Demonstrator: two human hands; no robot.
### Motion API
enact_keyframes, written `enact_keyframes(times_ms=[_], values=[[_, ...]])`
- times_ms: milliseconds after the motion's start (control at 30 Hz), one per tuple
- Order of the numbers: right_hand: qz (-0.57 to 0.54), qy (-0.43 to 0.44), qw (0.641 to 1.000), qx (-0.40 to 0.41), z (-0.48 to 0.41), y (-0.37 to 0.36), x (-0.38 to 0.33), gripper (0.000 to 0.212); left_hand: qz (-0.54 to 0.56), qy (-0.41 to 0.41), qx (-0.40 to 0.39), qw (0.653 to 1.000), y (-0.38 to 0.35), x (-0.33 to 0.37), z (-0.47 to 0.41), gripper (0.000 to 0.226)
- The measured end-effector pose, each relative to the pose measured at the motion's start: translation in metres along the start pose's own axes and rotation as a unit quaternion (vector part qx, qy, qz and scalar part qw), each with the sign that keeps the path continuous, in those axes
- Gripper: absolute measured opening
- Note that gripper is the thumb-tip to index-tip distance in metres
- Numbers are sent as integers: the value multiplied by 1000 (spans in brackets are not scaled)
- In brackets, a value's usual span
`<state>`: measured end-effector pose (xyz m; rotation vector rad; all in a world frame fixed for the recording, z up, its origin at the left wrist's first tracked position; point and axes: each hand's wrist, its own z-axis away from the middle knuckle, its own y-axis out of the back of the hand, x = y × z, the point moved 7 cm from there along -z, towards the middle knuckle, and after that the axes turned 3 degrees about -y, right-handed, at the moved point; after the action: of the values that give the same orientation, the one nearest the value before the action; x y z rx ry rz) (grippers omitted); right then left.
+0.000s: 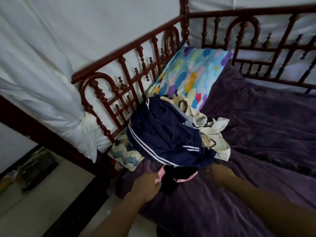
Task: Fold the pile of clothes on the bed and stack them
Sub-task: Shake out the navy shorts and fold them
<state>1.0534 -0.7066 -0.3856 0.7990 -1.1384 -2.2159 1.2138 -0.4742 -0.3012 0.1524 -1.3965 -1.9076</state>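
The pile of clothes (174, 134) sits on the bed's purple cover (265, 134), pushed up against the wooden railing (130, 69) on my left and touching the lower end of the one bright patterned pillow (193, 74) that leans in the corner. Two rail sides meet at the corner post behind that pillow, so the pile is hemmed in on the left and at the back. To the right, and in front of me, the purple cover lies wide and wrinkled. I can count three kinds of cloth in the heap. There is one navy garment (164, 139) with white stripes on top. Cream fabric (217, 144) with dark trim spills out on its right side; how many pieces that is I cannot tell. One black garment (171, 177) edged in pink sticks out at the near edge, nearest the edge of the bed. My left hand (147, 184) has its fingers curled round the pink edge of that black garment, just beside the edge of the mattress. My right hand (218, 173) is at the near right foot of the pile, close to the pink trim. It is blurred, and I cannot tell whether it is spread or gripping. A patterned cloth (124, 151) shows under the pile's left side, by the railing. Beyond the railing hangs a white drape (42, 82), with pale floor (42, 194) below.
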Motion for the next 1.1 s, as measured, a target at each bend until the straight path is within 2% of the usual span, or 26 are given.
enact_keyframes(times_ms=[133, 367, 433, 533, 600, 700, 800, 867, 933, 1033, 1067, 1100], values=[[-25, -67, 997, -17, -41, -10, 19, 34, 12, -32, -62, 997, -11, -14, -77, 14], [-63, -219, 972, -47, -130, -29, 34, 29, 9, -92, -149, 984, -23, -38, -200, 21], [-71, -256, 964, -25, -163, -34, 32, 38, 0, -105, -152, 983, -26, -52, -229, 21], [-72, -322, 944, 1, -203, -54, 33, 65, -5, -112, -162, 980, -37, -79, -261, 26], [-113, -352, 929, 3, -218, -73, 33, 60, 0, -123, -173, 977, -45, -91, -280, 26], [-137, -292, 945, 63, -219, -86, 15, 40, 27, -144, -148, 978, -49, -85, -314, 25], [-122, -155, 967, 162, -184, -82, -32, 23, 34, -210, -54, 976, -41, -40, -348, 28], [-92, -78, 972, 203, -149, -81, -64, 15, 5, -255, -8, 967, -44, 1, -365, 42], [-93, -31, 977, 190, -117, -89, -89, 9, -81, -282, -51, 955, -67, 35, -372, 65], [-119, 8, 982, 149, -77, -106, -110, 20, -215, -246, -223, 918, -127, 38, -353, 99], [-126, 6, 985, 117, -66, -111, -112, 27, -263, -228, -251, 903, -141, 28, -338, 96], [-119, -3, 990, 77, -55, -117, -113, 33, -306, -211, -256, 892, -149, 15, -322, 82]])
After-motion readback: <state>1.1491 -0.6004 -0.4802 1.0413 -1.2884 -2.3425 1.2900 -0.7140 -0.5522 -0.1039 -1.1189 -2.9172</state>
